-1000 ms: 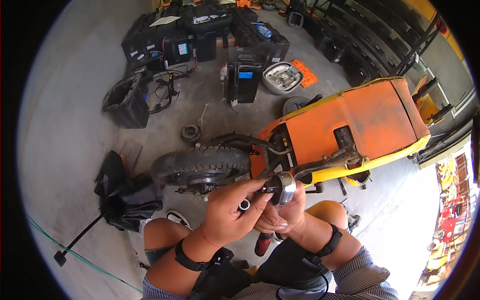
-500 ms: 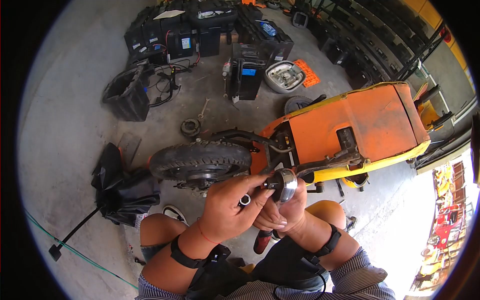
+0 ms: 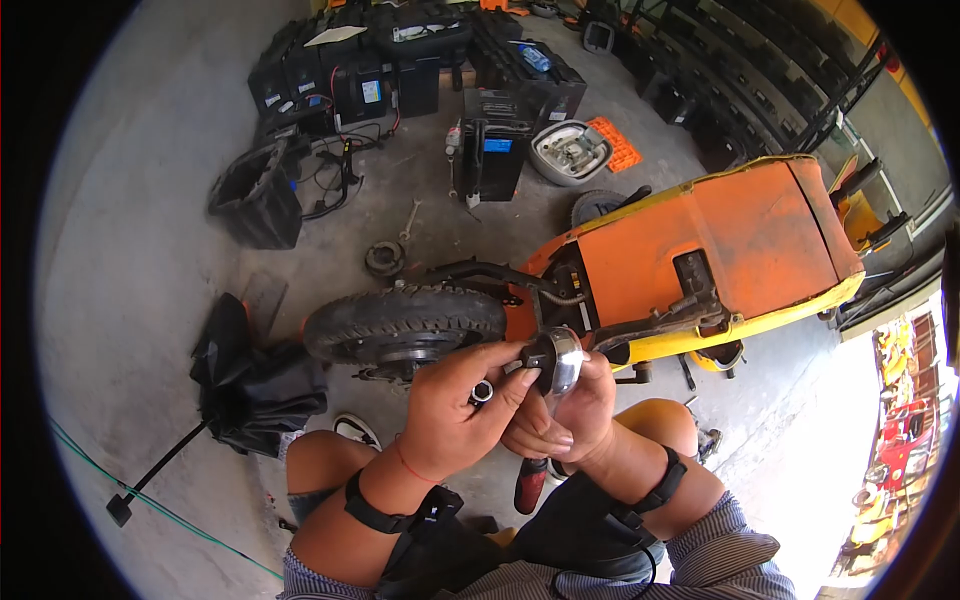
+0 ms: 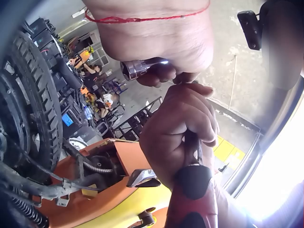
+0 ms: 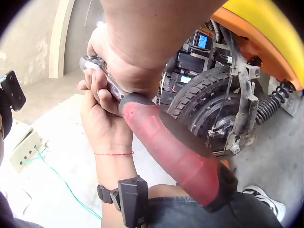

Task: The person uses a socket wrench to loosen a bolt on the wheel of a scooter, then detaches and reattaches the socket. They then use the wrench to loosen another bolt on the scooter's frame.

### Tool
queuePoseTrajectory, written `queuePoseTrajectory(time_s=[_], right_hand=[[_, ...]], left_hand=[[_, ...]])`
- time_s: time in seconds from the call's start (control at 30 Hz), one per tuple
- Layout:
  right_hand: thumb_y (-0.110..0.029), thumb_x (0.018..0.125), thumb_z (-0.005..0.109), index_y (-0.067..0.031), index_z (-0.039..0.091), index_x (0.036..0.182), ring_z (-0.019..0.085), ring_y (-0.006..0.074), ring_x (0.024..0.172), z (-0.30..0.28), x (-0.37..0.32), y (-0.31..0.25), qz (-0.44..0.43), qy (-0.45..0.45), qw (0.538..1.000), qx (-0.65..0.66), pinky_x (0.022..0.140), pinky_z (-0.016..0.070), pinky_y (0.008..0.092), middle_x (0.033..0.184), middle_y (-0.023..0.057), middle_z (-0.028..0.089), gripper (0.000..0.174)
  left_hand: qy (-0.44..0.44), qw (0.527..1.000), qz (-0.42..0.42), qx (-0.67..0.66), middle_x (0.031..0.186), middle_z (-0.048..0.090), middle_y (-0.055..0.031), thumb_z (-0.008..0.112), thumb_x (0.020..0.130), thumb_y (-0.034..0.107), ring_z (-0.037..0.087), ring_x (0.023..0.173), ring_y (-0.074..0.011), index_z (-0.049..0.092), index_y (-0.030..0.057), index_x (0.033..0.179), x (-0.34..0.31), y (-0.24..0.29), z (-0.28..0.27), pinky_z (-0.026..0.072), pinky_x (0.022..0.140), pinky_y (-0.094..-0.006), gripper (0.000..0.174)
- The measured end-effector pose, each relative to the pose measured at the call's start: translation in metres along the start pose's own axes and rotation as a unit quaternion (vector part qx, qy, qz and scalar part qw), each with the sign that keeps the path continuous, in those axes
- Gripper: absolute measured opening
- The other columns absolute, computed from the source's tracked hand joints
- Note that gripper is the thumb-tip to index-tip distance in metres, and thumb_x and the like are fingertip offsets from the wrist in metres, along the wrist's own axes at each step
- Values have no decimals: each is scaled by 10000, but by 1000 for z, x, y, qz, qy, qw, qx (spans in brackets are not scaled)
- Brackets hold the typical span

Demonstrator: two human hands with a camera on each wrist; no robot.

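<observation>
1 chrome-rimmed part (image 3: 567, 362) is held between left hand (image 3: 455, 408) and right hand (image 3: 578, 415).

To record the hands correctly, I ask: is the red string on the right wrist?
No, the red string goes around the wrist of the left hand.

The screwdriver handle (image 5: 166, 149) is red and black, the vehicle body (image 3: 640, 265) orange (edged in yellow), the sleeve (image 3: 715, 550) striped.

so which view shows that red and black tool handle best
The right wrist view: the red and black handle runs there from beside the right hand to its black butt end. The left wrist view cuts it off at the bottom edge; the head view shows only a small part.
</observation>
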State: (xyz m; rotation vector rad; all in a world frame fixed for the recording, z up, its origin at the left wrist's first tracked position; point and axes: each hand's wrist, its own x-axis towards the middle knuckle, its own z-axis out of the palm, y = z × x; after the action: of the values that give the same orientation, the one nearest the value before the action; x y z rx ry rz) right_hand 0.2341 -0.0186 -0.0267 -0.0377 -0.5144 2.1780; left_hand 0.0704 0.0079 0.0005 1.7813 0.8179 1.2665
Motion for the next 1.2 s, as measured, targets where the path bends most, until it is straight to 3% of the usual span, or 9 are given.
queuePoseTrajectory(time_s=[0.33, 0.47, 0.53, 0.67, 0.8, 1.03, 1.13, 1.2], right_hand=[[-613, 940, 294, 5, 626, 840, 377, 144, 379, -2, -1, -4, 2, 17, 999, -33, 481, 352, 290, 460, 20, 426, 709], [-610, 939, 303, -10, 637, 859, 389, 147, 396, -3, -2, -9, 1, 39, 995, -92, 484, 353, 290, 467, 26, 433, 691], [-602, 942, 320, -19, 646, 878, 402, 147, 413, -5, -2, -9, 15, 72, 991, -108, 489, 354, 282, 475, 30, 439, 671], [-590, 950, 346, -24, 648, 887, 405, 143, 421, -2, -1, -9, 21, 73, 993, -89, 491, 352, 266, 487, 35, 447, 644], [-595, 957, 329, 1, 636, 918, 409, 141, 421, 2, -2, -9, 41, 104, 987, -114, 505, 358, 275, 496, 32, 460, 672], [-607, 965, 313, 5, 629, 975, 426, 143, 447, 2, 0, -10, 51, 113, 983, -137, 506, 364, 268, 545, 46, 494, 688], [-646, 967, 321, 1, 597, 1037, 436, 148, 456, -1, 1, -11, 55, 120, 974, -182, 514, 379, 276, 600, 62, 531, 707], [-653, 988, 353, -25, 582, 1091, 489, 127, 546, -1, 2, -14, 26, 146, 961, -234, 526, 398, 257, 738, 66, 584, 677]], left_hand=[[-7, 992, -86, -91, 694, 641, -40, 706, 898, 72, 566, 609, -60, 664, -17, 1078, 0, -5, 5, 431, 558, -224, 205], [-18, 996, -61, -61, 701, 644, -26, 698, 911, 87, 555, 610, -52, 655, -22, 1083, 2, -2, 1, 433, 570, -220, 208], [-17, 982, -127, -136, 712, 648, -12, 682, 929, 93, 553, 628, -45, 648, -22, 1075, 2, -7, 3, 436, 589, -218, 189], [-20, 977, -152, -149, 761, 652, -24, 645, 960, 95, 572, 655, -55, 639, -26, 1045, 8, 2, 0, 454, 609, -222, 147], [-16, 957, -166, -237, 773, 647, -43, 622, 979, 101, 588, 666, -84, 622, -39, 1054, 5, 3, 1, 462, 597, -236, 159], [13, 957, -156, -244, 774, 641, -49, 620, 979, 97, 583, 643, -90, 613, -50, 1043, 0, -5, 3, 447, 576, -230, 161], [32, 961, -140, -236, 772, 637, -43, 628, 976, 100, 578, 640, -87, 619, -47, 1031, 0, -4, 4, 450, 576, -227, 157], [61, 982, -111, -140, 729, 646, -39, 643, 958, 84, 586, 625, -78, 636, -37, 1013, -1, 1, 3, 459, 559, -231, 133]])
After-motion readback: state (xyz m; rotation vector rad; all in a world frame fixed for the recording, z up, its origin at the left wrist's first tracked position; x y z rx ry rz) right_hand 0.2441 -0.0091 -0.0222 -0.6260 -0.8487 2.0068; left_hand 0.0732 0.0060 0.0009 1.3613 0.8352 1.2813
